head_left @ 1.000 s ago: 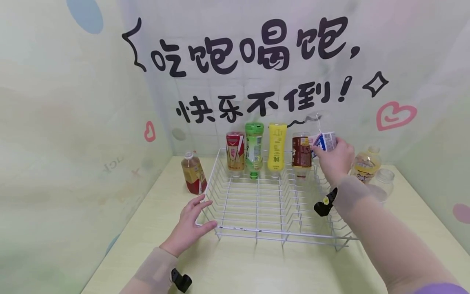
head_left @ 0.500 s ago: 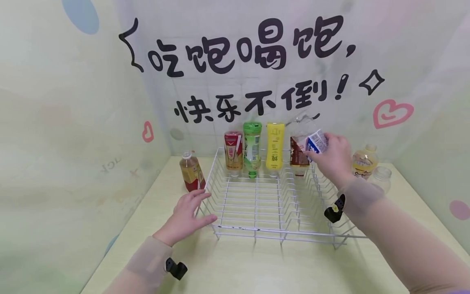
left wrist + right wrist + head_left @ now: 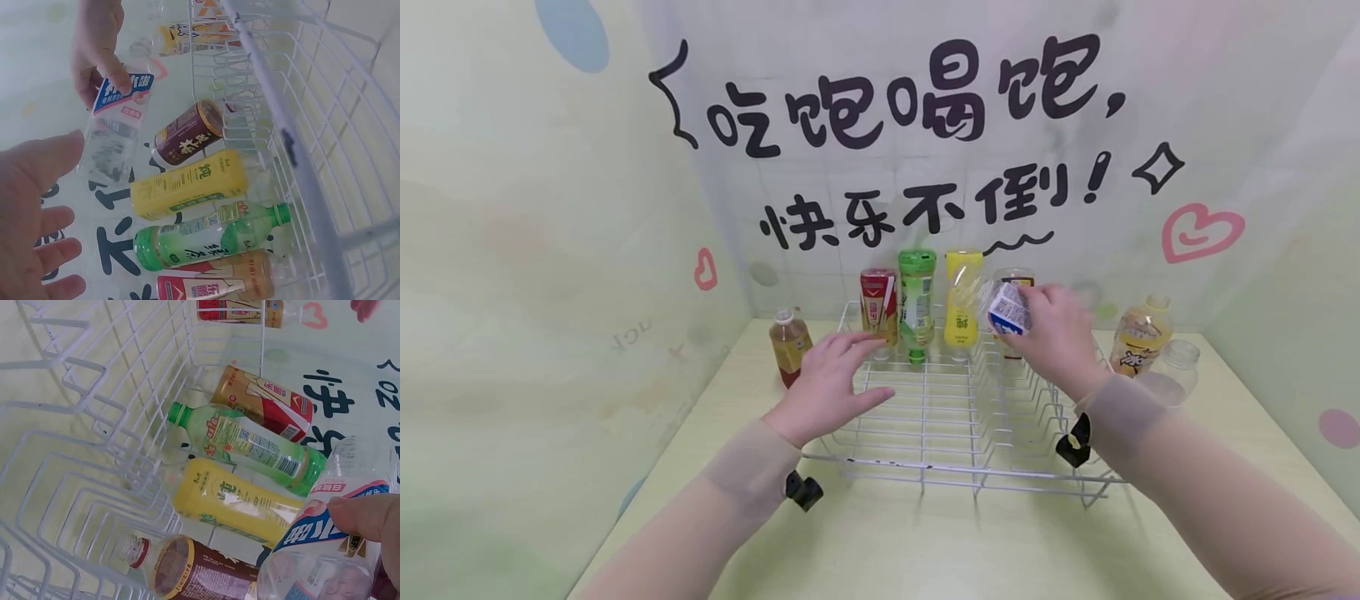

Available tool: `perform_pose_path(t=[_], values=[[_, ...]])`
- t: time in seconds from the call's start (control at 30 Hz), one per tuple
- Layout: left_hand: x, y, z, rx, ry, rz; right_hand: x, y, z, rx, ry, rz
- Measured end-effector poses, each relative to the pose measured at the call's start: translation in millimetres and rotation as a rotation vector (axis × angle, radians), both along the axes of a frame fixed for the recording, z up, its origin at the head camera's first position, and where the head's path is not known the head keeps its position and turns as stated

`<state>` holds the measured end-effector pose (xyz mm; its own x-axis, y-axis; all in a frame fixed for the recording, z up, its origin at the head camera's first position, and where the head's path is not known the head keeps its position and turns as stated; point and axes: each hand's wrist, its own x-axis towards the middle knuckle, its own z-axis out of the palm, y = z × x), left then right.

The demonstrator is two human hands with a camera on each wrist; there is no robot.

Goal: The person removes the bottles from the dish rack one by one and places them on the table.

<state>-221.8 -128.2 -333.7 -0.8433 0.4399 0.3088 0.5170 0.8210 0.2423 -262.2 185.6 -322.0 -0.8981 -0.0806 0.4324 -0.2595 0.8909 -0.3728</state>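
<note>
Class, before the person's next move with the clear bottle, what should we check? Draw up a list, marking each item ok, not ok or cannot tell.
1. Right hand holding the clear bottle: ok.
2. Left hand free of any bottle: ok, fingers spread.
3. Clear bottle straight neck-down: not ok, it is tilted.
4. Green bottle, yellow bottle and brown bottle neck-down in the rack: ok.
5. Every bottle racked: not ok; an amber bottle stands outside, left of the rack.
6. Clear bottle uncapped: cannot tell.

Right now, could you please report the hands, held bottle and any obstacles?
Right hand gripping tilted clear bottle. Left hand empty. Possibly in the way: four bottles in rack.
</note>
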Motion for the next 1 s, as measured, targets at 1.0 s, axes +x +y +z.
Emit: perform_pose_path(t=[1.0], values=[[-44.5,69,9.0,-0.354,0.283,-0.012,20.4,-58,-8.8,0.323,0.285,0.262]])
